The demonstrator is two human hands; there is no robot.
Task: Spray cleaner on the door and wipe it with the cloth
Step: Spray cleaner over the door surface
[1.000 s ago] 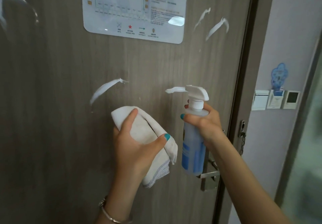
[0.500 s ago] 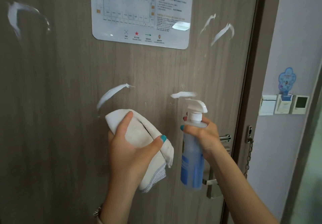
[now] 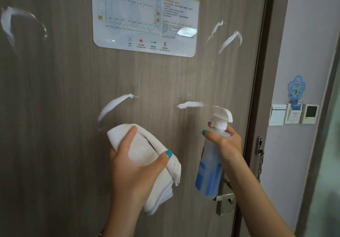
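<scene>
A: What's on the grey-brown wood-grain door (image 3: pixel 73 89)?

B: Several curved white foam streaks (image 3: pixel 115 106): one just above the cloth, a short one beside the sprayer's nozzle, two near the upper right edge, and more at the upper left.

A: And the cloth?

B: A folded white terry cloth (image 3: pixel 145 150) is held against the door panel at mid-height. The left hand (image 3: pixel 136 168) grips it, thumb with a teal-painted nail across the front, index finger lying over the top fold. A blue-stitched corner hangs below the palm.

A: Where's the cleaner?

B: The translucent plastic spray bottle with a blue label and white trigger head (image 3: pixel 211 166) is upright, right of the cloth and apart from it. The right hand (image 3: pixel 225 144) is wrapped around its neck, a finger on the trigger. The nozzle points left at the door.

A: Anything else round about?

B: A glossy white-and-blue floor plan sign (image 3: pixel 147 15) marked 5F is fixed high on the door. A metal lever handle (image 3: pixel 223 198) shows behind the bottle's base. A security chain (image 3: pixel 259 161) hangs at the door frame. On the pale wall to the right sit white wall switch panels (image 3: pixel 293 114) with a blue flower-shaped sticker (image 3: pixel 296 88) above.
</scene>
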